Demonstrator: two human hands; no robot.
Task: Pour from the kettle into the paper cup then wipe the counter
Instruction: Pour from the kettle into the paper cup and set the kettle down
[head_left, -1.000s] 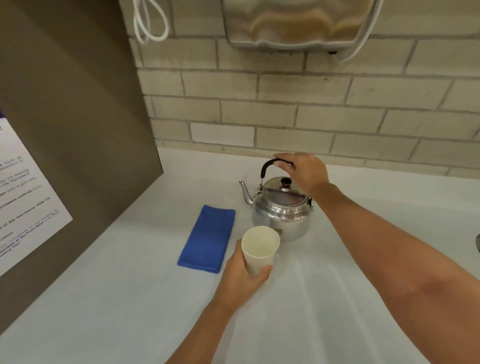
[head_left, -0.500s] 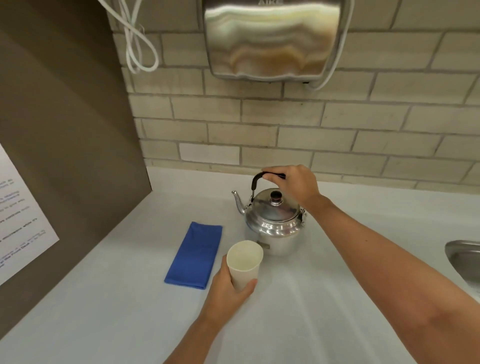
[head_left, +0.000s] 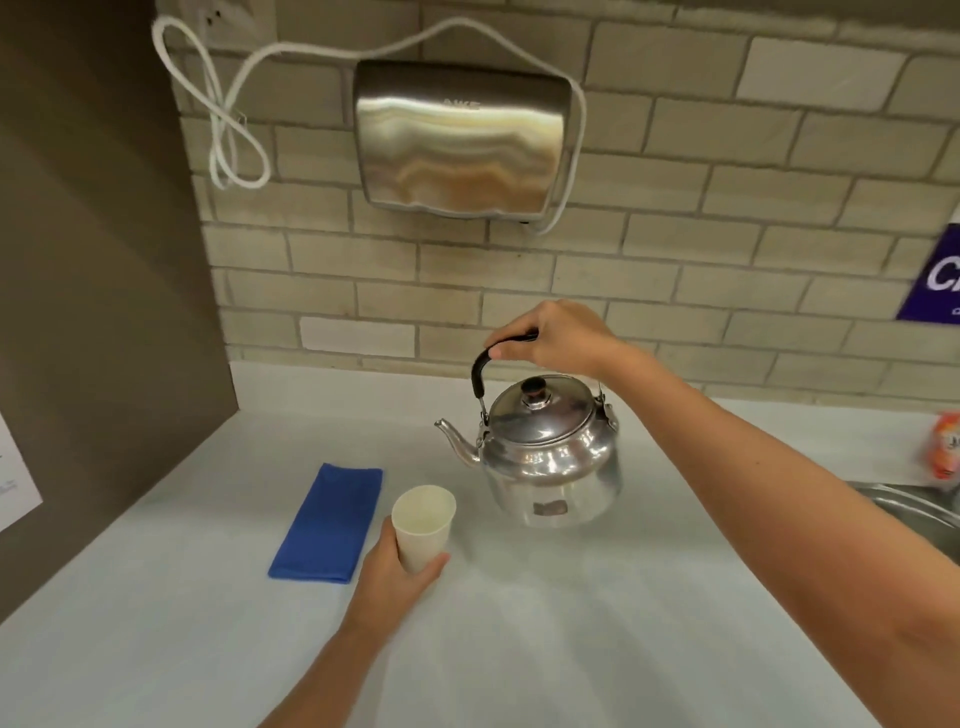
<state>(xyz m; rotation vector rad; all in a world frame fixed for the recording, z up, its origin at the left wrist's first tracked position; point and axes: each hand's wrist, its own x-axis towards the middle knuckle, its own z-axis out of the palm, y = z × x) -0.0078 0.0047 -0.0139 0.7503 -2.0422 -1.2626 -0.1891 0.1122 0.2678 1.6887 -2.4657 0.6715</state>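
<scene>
- The counter (head_left: 571, 639) is pale and bare-looking, running from the near edge back to the wall.
- The wall (head_left: 727, 197) at the far side is beige brick; a brown panel (head_left: 93, 260) closes off the left side, with a sheet of paper (head_left: 13, 478) on it at the left edge.
- A steel dryer (head_left: 462, 137) hangs on the wall above the kettle, with a white cord (head_left: 228, 130) looped to its left.
- A purple sign (head_left: 935, 280) sits on the wall at the far right, cut off by the frame.
- A sink (head_left: 914, 514) rim shows at the right edge, with a blurred orange packet (head_left: 946, 452) just beyond it.
- The kettle (head_left: 550, 457) is steel, with its lid on and its spout pointing left toward the cup; whether its base touches the counter or is just clear of it, I cannot tell.
- The cloth (head_left: 327, 522) is blue, folded, and lies flat on the counter left of the cup, just beside it.
- The right hand (head_left: 558, 340) is closed around the black handle (head_left: 483, 366) on top of the kettle, arm reaching in from the right.
- The left hand (head_left: 395, 577) is wrapped around the lower part of the cup from the near side.
- The cup (head_left: 423, 525) is white paper, upright, near and left of the kettle, below the spout's level and apart from it; what is inside I cannot tell.
</scene>
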